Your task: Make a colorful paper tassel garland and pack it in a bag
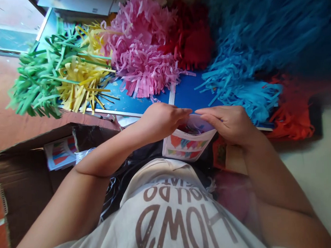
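Observation:
A white printed packet [189, 143] with rows of coloured fringe on its face sits just in front of my chest, its open top edge curving upward. My left hand [162, 121] pinches that edge from the left, and my right hand [226, 123] pinches it from the right, their fingertips nearly meeting. Something multicoloured shows inside the opening, too small to identify. Behind my hands lie bundles of shredded paper fringe: light blue [243, 92] beyond my right hand and pink [142, 62] beyond my left.
Green, yellow, red, dark blue and orange fringe bundles [291, 112] cover much of a blue metal-edged board [190, 95]. An open cardboard box [26, 183] holding a printed sheet [60, 153] stands at lower left. A tan-and-orange packet [229, 157] lies under my right forearm.

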A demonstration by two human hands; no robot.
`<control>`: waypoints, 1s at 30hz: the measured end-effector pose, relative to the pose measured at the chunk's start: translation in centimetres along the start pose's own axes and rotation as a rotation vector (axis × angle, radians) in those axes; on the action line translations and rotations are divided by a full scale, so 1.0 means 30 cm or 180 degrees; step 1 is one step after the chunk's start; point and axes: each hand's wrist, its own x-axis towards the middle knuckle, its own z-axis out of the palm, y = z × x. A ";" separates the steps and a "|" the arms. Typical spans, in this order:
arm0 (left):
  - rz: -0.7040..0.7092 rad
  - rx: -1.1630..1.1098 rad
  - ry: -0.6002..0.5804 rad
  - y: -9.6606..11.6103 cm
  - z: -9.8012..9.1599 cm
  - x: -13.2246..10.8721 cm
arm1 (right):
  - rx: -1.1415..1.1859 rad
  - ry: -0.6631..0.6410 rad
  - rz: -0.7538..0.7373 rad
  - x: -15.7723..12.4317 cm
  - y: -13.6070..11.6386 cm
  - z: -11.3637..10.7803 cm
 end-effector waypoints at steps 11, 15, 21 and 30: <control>-0.0052 -0.0223 -0.0068 -0.015 0.001 0.002 | 0.0010 0.0079 -0.0373 -0.001 0.027 0.009; 0.0039 -0.0399 -0.0089 -0.013 -0.009 0.004 | 0.0126 0.0115 -0.0477 -0.017 0.009 0.008; 0.0040 -0.0668 -0.0055 -0.017 -0.006 -0.009 | 0.0513 0.0206 0.0119 -0.032 -0.008 0.012; 0.0042 -0.0774 0.0104 -0.025 0.014 -0.027 | 0.0953 0.0096 0.0702 -0.041 0.007 0.004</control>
